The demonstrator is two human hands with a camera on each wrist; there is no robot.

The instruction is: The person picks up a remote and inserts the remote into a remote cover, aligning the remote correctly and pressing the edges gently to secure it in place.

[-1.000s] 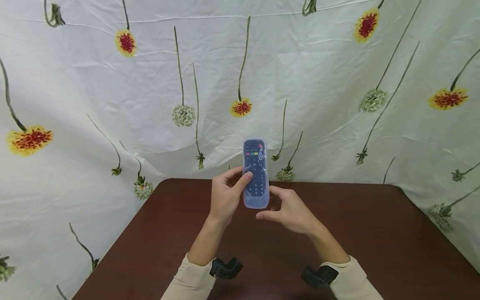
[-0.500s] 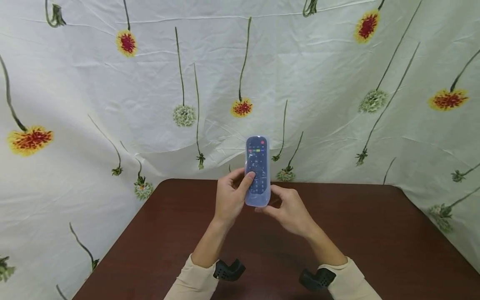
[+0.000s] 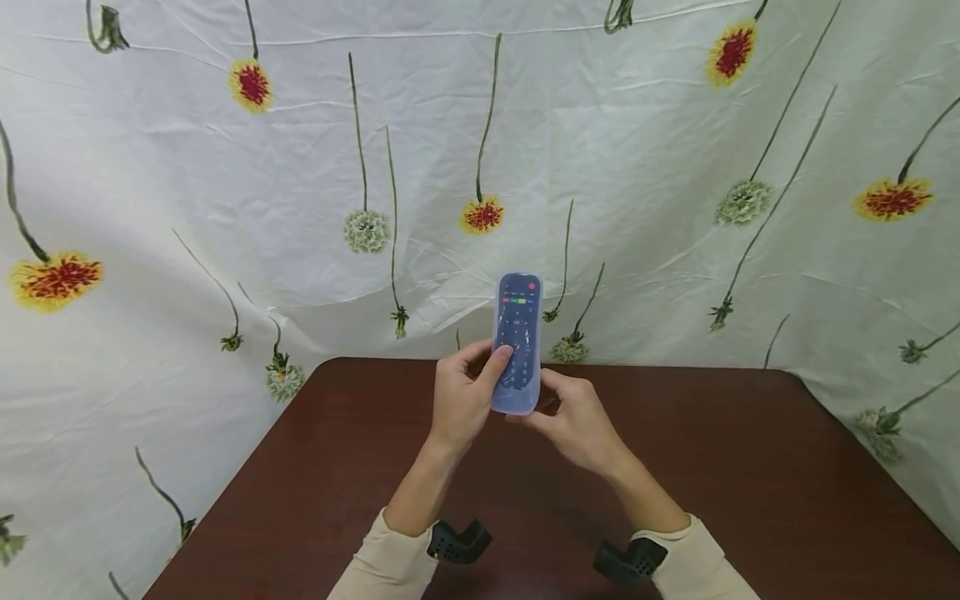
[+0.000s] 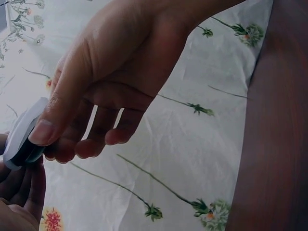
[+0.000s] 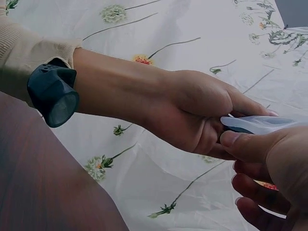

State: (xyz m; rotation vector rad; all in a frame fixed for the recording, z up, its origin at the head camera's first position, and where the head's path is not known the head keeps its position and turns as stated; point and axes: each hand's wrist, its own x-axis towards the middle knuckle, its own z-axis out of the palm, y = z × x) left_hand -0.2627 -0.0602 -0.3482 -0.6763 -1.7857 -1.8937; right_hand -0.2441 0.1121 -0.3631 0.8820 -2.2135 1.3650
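A dark remote control in a clear bluish plastic cover is held upright, its buttons facing the head camera. My left hand grips its lower left side, thumb pressed on the buttons and fingers behind. My right hand holds the lower right corner, with the thumb under the bottom end and the fingers partly hidden behind. In the left wrist view, the thumb of the left hand lies on the edge of the remote. The right wrist view has the right hand close under the pale cover.
A dark brown table lies beneath both hands. Behind it hangs a white cloth printed with flowers. Black wrist cameras, one on the left cuff and one on the right, stick out above the table.
The remote and left hand have shifted slightly right. The right thumb has come up to the remote's bottom end, where it was apart from it a second ago.
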